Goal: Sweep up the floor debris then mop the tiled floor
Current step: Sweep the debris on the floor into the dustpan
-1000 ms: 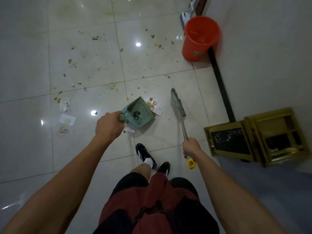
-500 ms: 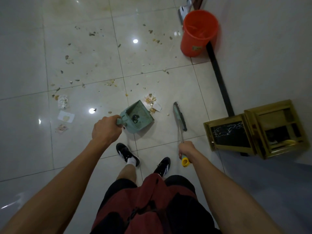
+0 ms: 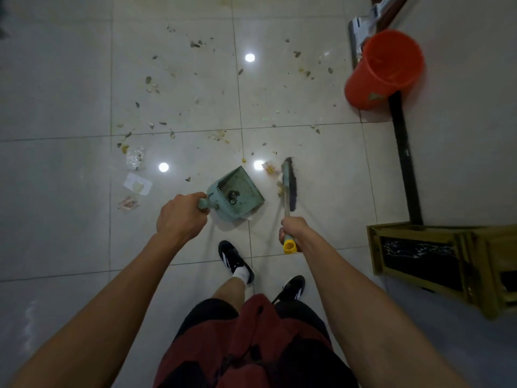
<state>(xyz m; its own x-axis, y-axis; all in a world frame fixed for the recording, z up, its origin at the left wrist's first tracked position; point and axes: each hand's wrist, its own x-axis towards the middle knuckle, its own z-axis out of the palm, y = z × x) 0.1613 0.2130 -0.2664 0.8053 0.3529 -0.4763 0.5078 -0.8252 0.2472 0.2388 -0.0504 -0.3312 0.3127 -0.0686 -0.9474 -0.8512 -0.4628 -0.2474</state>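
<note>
Wrappers, left of centre: a crumpled clear wrapper [image 3: 135, 158], a flat white packet [image 3: 137, 184] and a pinkish scrap [image 3: 128, 203] lie on the tiled floor [image 3: 56, 191], apart from the dustpan and unswept.
Loose debris, upper centre: small dark and yellow bits [image 3: 195, 107] are scattered across the tiles toward the top of the frame, well beyond the tools.
Left hand [image 3: 180, 218]: fingers wrapped tight round the dustpan's handle, no gap showing; the knuckles face the viewer.
Dustpan [image 3: 237, 196]: green, at frame centre, mouth aimed up and right toward the broom; dark matter already sits inside. Whether its lip lies flat on the floor cannot be told.
Debris pile [image 3: 270, 168]: yellow and white scraps just beside the broom head, between it and the dustpan's mouth.
Right hand [image 3: 292, 231]: fingers curled fully round the broom shaft, just above its yellow end cap.
Broom [image 3: 289, 186]: head on the floor right of the dustpan.
Orange bucket [image 3: 383, 70]: upper right, against the wall, with a mop head behind it.
Risk: a raised dustpan lip would let scraps slide underneath; a hard stroke could flick light wrappers past the mouth.
Risk: mopping before the far debris is gathered would smear it.
</note>
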